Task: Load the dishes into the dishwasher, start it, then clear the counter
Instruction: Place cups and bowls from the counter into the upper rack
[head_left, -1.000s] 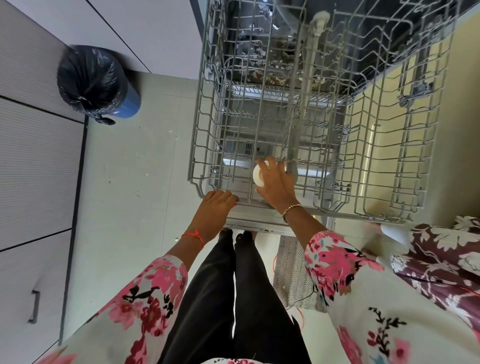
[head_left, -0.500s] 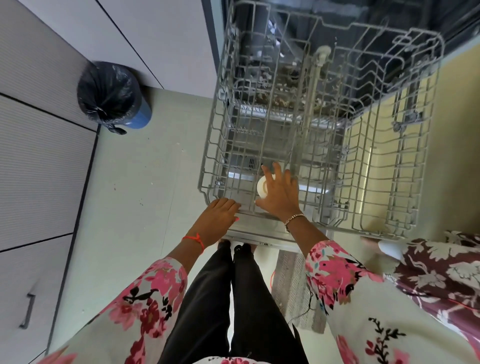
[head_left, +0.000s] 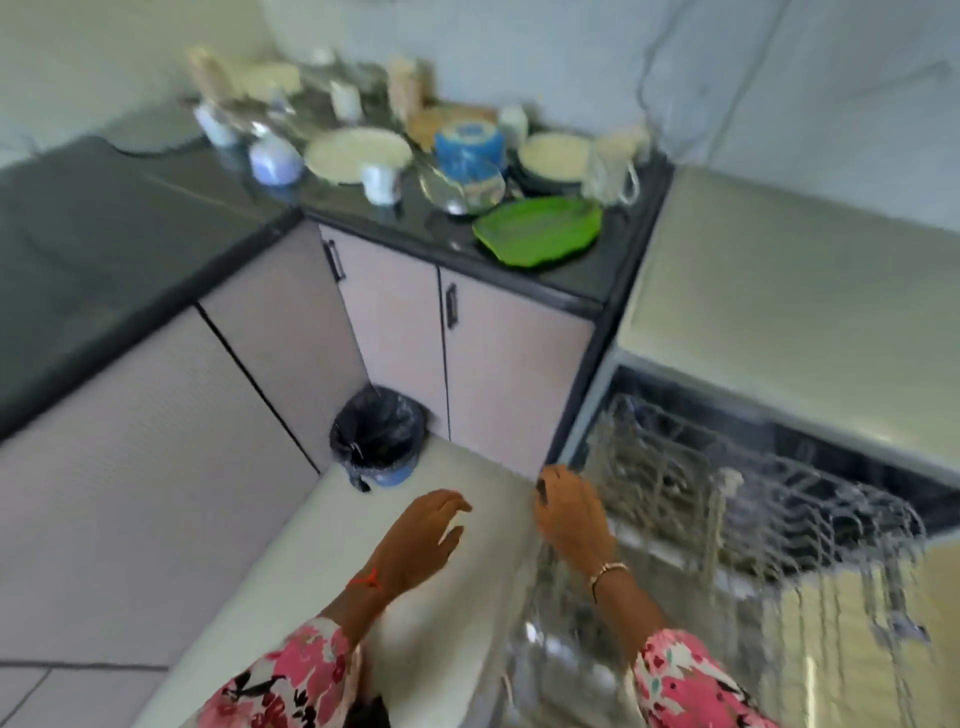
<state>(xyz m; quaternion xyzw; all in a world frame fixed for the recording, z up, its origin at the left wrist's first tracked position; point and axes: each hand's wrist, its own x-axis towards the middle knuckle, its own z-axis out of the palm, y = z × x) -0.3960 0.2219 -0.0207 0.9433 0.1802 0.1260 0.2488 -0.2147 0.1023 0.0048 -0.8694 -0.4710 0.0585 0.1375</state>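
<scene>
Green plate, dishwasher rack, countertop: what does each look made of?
Green plate: likely plastic, bright uniform colour, soft sheen. Dishwasher rack: coated metal wire, thin grey grid. Countertop: probably polished dark stone; glossy, with reflections.

Both hands are held out in front, the left hand (head_left: 423, 538) and right hand (head_left: 571, 514) loosely open, nothing gripped.

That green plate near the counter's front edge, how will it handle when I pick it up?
The green plate looks thin and shallow, perhaps plastic, so probably light and stiff. It lies flat on the glossy black counter, so a push would likely slide it, not tip it. Blur hides whether it is wet.
</scene>
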